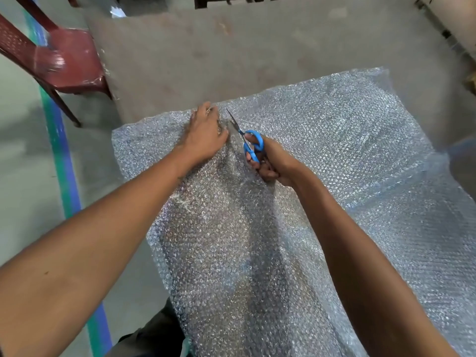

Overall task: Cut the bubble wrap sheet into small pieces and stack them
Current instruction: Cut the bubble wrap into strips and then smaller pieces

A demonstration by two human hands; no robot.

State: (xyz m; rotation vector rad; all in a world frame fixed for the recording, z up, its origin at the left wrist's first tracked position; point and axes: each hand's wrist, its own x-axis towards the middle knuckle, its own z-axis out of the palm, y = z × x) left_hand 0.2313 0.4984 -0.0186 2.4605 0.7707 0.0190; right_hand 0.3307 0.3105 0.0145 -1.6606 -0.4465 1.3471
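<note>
A large clear bubble wrap sheet point(334, 155) covers the near part of a brown table and hangs down over my lap. My right hand point(273, 161) grips blue-handled scissors point(251, 144), blades pointing away from me into the sheet near its far edge. My left hand point(206, 132) lies just left of the blades and grips the bubble wrap at that far edge, fingers curled into it. A crease or cut line runs from the scissors back toward me.
The brown table top point(231, 55) stretches beyond the sheet. A maroon plastic chair point(69, 60) stands at the left on the grey floor. A green and blue floor stripe point(64, 161) runs along the left side.
</note>
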